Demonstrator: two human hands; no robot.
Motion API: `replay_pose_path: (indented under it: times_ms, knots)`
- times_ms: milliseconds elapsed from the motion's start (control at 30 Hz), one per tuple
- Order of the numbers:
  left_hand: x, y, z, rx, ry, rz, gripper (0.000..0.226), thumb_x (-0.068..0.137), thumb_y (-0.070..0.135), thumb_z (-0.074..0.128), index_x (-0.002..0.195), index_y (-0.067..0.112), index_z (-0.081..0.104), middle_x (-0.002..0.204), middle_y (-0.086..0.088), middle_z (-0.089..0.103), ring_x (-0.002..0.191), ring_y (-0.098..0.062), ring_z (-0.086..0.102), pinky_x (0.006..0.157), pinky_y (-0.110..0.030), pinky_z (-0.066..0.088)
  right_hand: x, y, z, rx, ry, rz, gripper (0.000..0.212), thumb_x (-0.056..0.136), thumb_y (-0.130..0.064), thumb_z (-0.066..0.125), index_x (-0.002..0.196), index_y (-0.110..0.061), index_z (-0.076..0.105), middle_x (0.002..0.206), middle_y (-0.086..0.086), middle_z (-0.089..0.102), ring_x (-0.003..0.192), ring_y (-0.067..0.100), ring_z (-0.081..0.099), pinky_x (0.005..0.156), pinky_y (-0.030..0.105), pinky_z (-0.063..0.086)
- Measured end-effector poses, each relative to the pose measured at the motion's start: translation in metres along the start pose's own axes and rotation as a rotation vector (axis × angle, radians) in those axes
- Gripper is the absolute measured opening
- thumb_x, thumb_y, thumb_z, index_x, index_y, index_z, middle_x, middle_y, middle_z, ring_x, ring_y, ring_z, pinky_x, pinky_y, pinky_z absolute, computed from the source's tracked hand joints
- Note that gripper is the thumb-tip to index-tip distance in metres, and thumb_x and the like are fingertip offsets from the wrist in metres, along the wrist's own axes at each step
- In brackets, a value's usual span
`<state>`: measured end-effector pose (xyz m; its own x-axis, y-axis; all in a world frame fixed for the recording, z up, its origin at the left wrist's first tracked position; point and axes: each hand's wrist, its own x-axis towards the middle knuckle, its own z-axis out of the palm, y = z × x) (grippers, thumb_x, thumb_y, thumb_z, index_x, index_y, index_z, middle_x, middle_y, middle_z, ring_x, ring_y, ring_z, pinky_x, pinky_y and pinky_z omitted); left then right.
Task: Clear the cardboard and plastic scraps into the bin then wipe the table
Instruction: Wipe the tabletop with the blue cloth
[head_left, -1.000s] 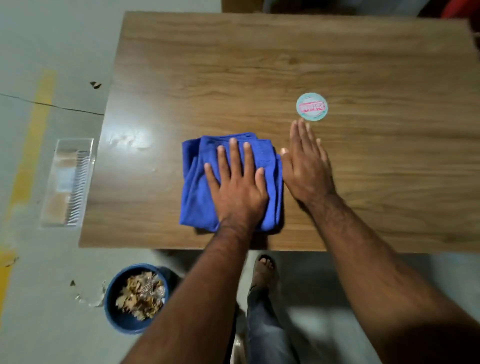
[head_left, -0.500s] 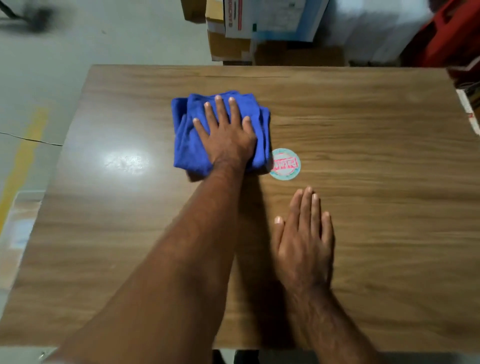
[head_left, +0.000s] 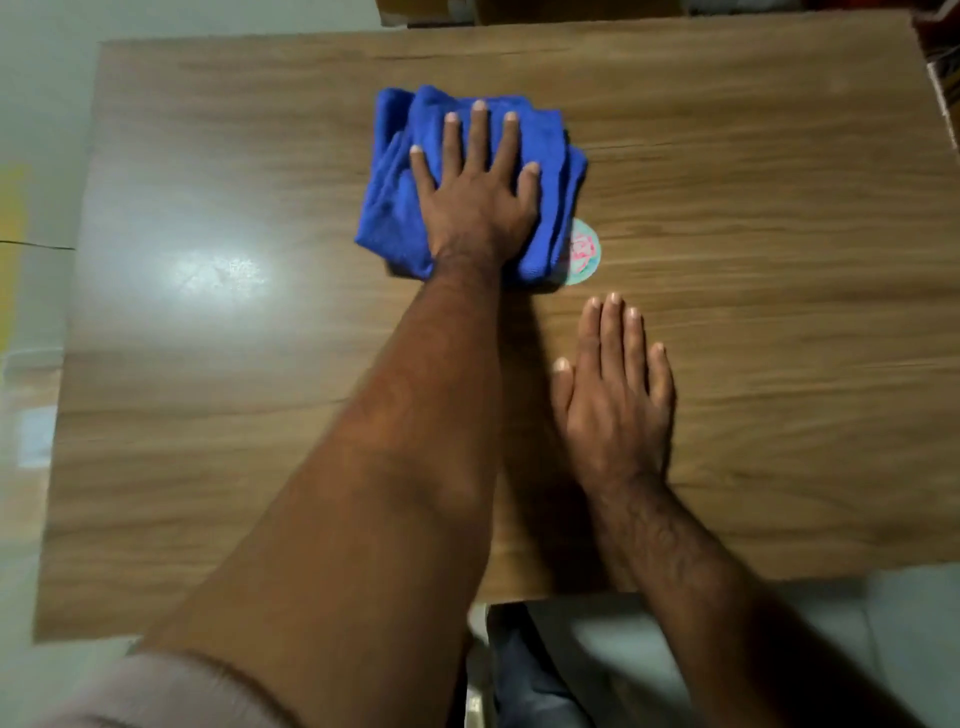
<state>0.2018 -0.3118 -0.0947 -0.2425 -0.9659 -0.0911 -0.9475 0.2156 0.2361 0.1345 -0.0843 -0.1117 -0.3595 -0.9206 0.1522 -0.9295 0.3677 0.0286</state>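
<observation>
- The blue cloth (head_left: 470, 187), bunched into thick folds, lies on the far half of the wooden table (head_left: 753, 218), a little left of the middle.
- The left hand (head_left: 475, 195) lies flat on top of the cloth, palm down, with all 5 fingers straight and spread; it presses the cloth and does not grip it.
- Compared with 0.5 s ago, the cloth and left hand sit in much the same far spot on the table, but the cloth's near right corner now covers the left part of the round sticker (head_left: 584, 252), where before the cloth only reached the sticker's edge.
- Compared with 1 s ago, the cloth is much farther from the table's near edge, and the left arm is stretched out across the table.
- The round sticker is pale teal with a pink print that is too blurred to read; it lies flat on the table, just right of the left wrist.
- The right hand (head_left: 615, 400) rests flat on the bare wood, palm down, fingers straight and close together, holding nothing.
- Its fingertips point toward the sticker and stop just short of it; 0.5 s ago the hand lay in a similar place on the table.
- A bright glare patch shows on the left part of the table.
- Pale floor (head_left: 47, 78) shows along the left side and beyond the near edge.
</observation>
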Motion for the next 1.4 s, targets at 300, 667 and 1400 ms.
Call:
replay_pose_path:
  times_ms: [300,667,1400]
  knots:
    - [-0.16,-0.213,-0.033,0.011,0.1,-0.376,0.065,0.105,0.059,0.017,0.166,0.038,0.013,0.175,0.002,0.007,0.162,-0.027,0.006,0.125,-0.065,0.003,-0.001,-0.007,-0.011,0.029,-0.085,0.013,0.067,0.105,-0.04,0.027,0.165,-0.013,0.022,0.172,0.008,0.022,0.159,0.024,0.022,0.125,0.048,0.02]
    - [-0.306,-0.041,0.033,-0.012,0.136,-0.126,0.064,0.105,0.051,0.032,0.165,0.027,0.027,0.173,-0.006,0.019,0.16,-0.033,0.015,0.124,-0.065,0.007,0.025,0.011,-0.042,0.306,-0.468,0.058,0.061,0.111,-0.043,0.018,0.167,-0.019,0.013,0.175,-0.001,0.001,0.161,0.017,0.0,0.129,0.044,0.001]
    - [-0.313,-0.289,-0.033,0.036,0.115,-0.391,0.066,0.103,0.061,0.015,0.166,0.04,0.011,0.175,0.009,0.005,0.162,-0.02,0.005,0.127,-0.06,0.004,-0.025,-0.163,-0.027,0.247,-0.164,-0.377,0.067,0.104,-0.042,0.032,0.165,-0.015,0.025,0.173,0.003,0.021,0.159,0.021,0.02,0.123,0.063,0.013]
